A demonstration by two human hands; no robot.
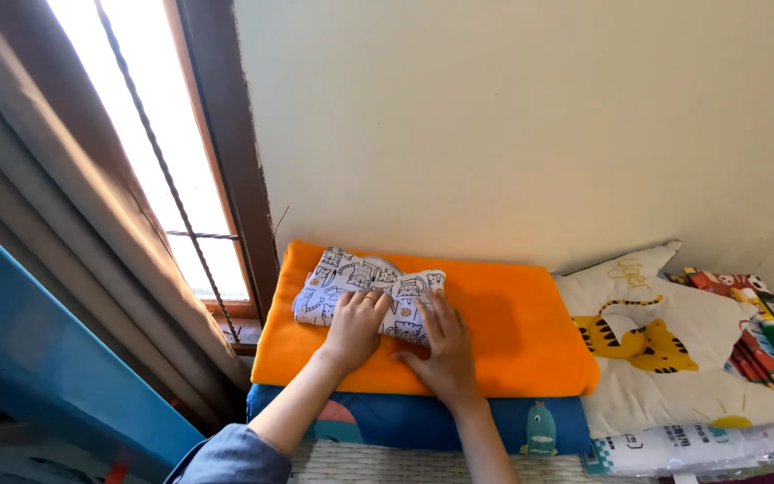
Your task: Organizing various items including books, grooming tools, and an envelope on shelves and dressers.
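Far left, a grey-brown curtain (pixel 73 224) hangs beside a barred window (pixel 150 152) with a brown wooden frame.

The folded white cloth with a black cartoon print (pixel 365 291) lies on the left part of an orange folded blanket (pixel 512 332), near the wall. The orange blanket rests on a blue bedding piece with a printed fish-like figure (pixel 459 421).

The left hand (pixel 354 327) lies flat, palm down, fingers spread and extended onto the near edge of the printed cloth. It grips nothing; it presses. A blue sleeve (pixel 226 457) shows at the forearm.

The right hand (pixel 445 350) is likewise flat and open, fingertips on the right near corner of the cloth, heel on the orange blanket. It holds nothing.

Judgement: the work appears to be flattening the folded bundle. To do it well, both palms should bear evenly and stroke outward from the middle, so that the creases set and the edges stay aligned; uneven pressure could skew the fold or drag the orange layer beneath.

To the right lie a white cushion with yellow tiger print (pixel 665 350) and a stack of coloured items (pixel 763 332), well apart from the hands.
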